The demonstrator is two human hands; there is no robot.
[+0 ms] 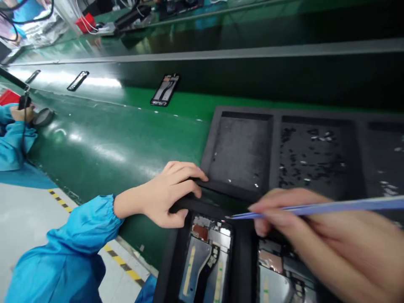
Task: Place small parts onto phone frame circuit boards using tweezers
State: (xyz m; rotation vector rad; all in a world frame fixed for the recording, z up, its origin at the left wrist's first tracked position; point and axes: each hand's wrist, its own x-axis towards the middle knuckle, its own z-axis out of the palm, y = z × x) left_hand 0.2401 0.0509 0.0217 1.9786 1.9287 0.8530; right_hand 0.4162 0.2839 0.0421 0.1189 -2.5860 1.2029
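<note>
left hand (167, 195): fingers curled over a divider of the black foam tray (274, 147), apparently steadying it.
right hand (328, 240): blue pry tool (315, 209) pinched by fingers and thumb, tip near the lower-center compartment.
phone frames: one (202, 261) is seated there, another (280, 269) beside it, separated by foam.
green belt (110, 147): phone panel (164, 89) carried, upper center.
writing: none legible.
</note>
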